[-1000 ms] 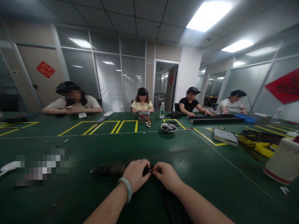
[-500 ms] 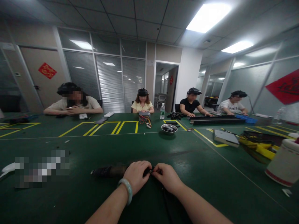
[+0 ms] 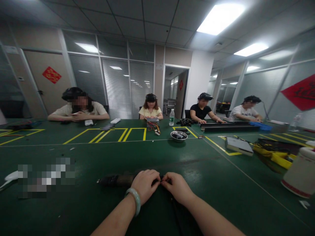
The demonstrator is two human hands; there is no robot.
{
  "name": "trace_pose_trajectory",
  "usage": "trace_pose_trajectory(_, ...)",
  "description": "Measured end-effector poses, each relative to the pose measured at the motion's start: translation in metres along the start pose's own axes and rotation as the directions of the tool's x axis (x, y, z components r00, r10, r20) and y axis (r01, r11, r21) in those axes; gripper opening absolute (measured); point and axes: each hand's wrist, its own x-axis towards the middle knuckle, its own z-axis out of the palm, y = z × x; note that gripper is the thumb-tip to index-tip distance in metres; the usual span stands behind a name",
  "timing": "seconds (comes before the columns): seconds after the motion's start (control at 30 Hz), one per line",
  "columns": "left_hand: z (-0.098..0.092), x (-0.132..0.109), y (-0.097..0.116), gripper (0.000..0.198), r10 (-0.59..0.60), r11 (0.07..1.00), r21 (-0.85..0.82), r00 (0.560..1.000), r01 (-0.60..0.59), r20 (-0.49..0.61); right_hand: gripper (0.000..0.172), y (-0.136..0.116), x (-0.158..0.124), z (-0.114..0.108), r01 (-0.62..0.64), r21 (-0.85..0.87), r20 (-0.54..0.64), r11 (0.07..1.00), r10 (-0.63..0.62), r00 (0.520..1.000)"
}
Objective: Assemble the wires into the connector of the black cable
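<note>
My left hand (image 3: 144,184), with a pale green bangle on its wrist, lies curled over a long dark object (image 3: 115,180) that rests on the green table (image 3: 157,157) in front of me. My right hand (image 3: 176,186) is closed in a pinch on the same dark object, right where the two hands meet. What sits between the fingertips is too small and dark to name. A dark strap or cable runs from the hands back toward me between my forearms.
A white container (image 3: 299,172) stands at the right. Yellow and black parts (image 3: 273,152), a grey flat box (image 3: 239,145), a metal bowl (image 3: 178,135) and a water bottle (image 3: 171,117) lie further off. Several people sit along the far side.
Both hands stay together on the dark object with only slight finger movement. The view has tilted up a little.
</note>
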Motion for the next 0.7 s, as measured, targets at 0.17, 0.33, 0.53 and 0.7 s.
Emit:
trace_pose_trajectory(0.17, -0.0024, -0.0008, 0.0024, 0.012, -0.005, 1.000, -0.004, 1.000, 0.005, -0.006, 0.007, -0.0007, 0.0003, 0.0001, 0.004, 0.004, -0.011, 1.000, -0.004, 1.000)
trace_pose_trajectory(0.33, -0.0028, -0.0011, 0.0025, 0.012, -0.012, 1.000, -0.029, 1.000, 0.011, -0.020, 0.007, -0.0036, -0.0004, -0.0016, 0.000, 0.019, -0.001, 1.000, 0.000, 1.000)
trace_pose_trajectory(0.53, 0.0002, -0.0003, -0.0006, 0.015, -0.001, 0.999, -0.033, 1.000, 0.000, -0.021, 0.007, -0.0014, 0.0003, -0.0004, -0.009, 0.005, 0.005, 1.000, 0.009, 1.000)
trace_pose_trajectory(0.7, 0.0000, -0.0001, -0.0007, 0.013, 0.012, 1.000, -0.023, 1.000, -0.012, -0.011, 0.007, -0.0003, 0.0001, 0.0006, -0.011, 0.001, 0.003, 1.000, 0.011, 1.000)
